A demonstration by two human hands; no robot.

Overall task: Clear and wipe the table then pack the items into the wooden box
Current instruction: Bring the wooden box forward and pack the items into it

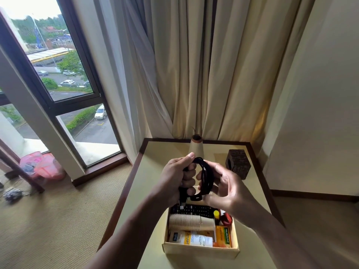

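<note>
1. Packing looks mostly done imo: the box [200, 249] sits on the near part of the bench [155, 191] with a remote [196, 209], cups [184, 222] and soap [223, 236] already inside.
2. Still to go is the cable [206, 177], coiled up in the air just above the box's far end. A vase [196, 150] and a dark cube [238, 164] sit at the back of the bench. Can't tell if they go in too, or if the wipe is done.
3. Left hand [174, 179]: fingers curled tight round 1 side of the coil, thumb on top.
4. Right hand [227, 189]: close beside it, pinching the loop's other side, fingers only loosely bent.
</note>
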